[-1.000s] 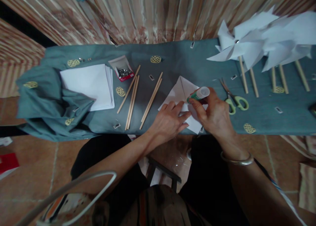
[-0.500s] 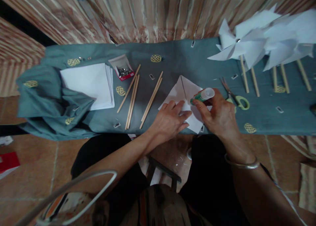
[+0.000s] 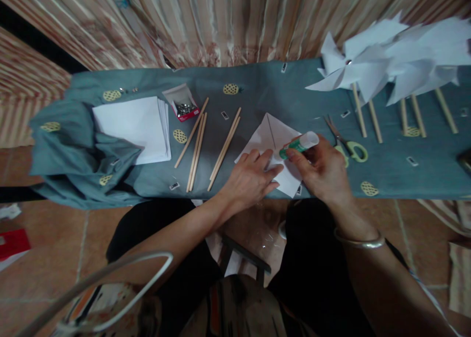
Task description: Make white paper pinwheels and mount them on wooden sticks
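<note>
A white square of paper (image 3: pixel 263 131), with a dark line running in from its far corner, lies turned cornerwise near the table's front edge. My left hand (image 3: pixel 250 176) rests on its left side, fingers spread and pressing it down. In my right hand (image 3: pixel 326 168) is a green and white glue stick (image 3: pixel 301 143), tilted, its green end low over the middle of the paper. Whether that end touches the paper is hard to make out. Scissors with light green handles (image 3: pixel 348 143) lie just right of my right hand.
Left of the paper lie several thin wooden sticks (image 3: pixel 225 148), a small red-and-white box of metal pins (image 3: pixel 185 106) and a stack of white paper (image 3: pixel 132 126). White paper pinwheels (image 3: pixel 362 64) on sticks lie at the far right. A patterned green cloth (image 3: pixel 279 89) covers the table.
The glue stick's lower end has shifted slightly left toward the middle of the paper, and the stick leans more. My left hand stays in place on the sheet.
</note>
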The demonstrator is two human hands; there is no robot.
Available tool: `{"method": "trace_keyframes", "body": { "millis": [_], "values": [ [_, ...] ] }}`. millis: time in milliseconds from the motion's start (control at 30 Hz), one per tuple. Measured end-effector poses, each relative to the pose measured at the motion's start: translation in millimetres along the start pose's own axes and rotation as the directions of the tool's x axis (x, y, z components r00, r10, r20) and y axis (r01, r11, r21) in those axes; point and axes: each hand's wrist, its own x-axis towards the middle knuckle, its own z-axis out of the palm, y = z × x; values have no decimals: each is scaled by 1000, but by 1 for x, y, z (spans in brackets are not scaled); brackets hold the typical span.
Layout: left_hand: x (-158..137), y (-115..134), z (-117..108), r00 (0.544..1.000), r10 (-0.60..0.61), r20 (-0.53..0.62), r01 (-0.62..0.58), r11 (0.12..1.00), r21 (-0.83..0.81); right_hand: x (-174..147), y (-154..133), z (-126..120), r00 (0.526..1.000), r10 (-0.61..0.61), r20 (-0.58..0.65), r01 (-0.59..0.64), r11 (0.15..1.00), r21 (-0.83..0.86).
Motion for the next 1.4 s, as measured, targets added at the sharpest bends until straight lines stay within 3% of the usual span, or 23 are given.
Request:
{"method": "trace_keyframes", "body": {
  "millis": [167, 300, 400, 500, 633, 733, 867, 1067, 1400],
  "values": [
    [-1, -1, 0, 1000, 11, 6, -11, 1000, -3, 10, 22, -6, 987, 121, -110, -72, 925, 372],
    [-2, -4, 4, 999, 18, -40, -21, 997, -74, 14, 34, -19, 956, 287, -63, -155, 675, 722],
    [-5, -8, 5, 988, -4, -152, -34, 968, -250, 13, 35, -27, 938, 344, 50, -222, 481, 848],
    [-7, -13, 4, 964, -124, -236, -13, 861, -508, 11, 30, -30, 920, 358, 158, -291, 358, 887],
    [-6, -15, 0, 925, -318, -208, 65, 671, -738, 8, 19, -28, 892, 379, 246, -354, 248, 902],
    [-3, -13, 0, 918, -351, -184, 68, 598, -799, 5, 13, -22, 883, 364, 297, -393, 225, 892],
    [-1, -10, 0, 932, -299, -205, -1, 563, -827, 1, 6, -14, 873, 329, 361, -438, 200, 877],
    [1, -8, -1, 937, -255, -241, -11, 665, -747, -2, -1, -7, 853, 283, 438, -497, 192, 846],
    [2, -12, 5, 937, -171, -303, -87, 729, -680, -5, -1, -3, 866, 318, 387, -476, 281, 834]
  ]
}}
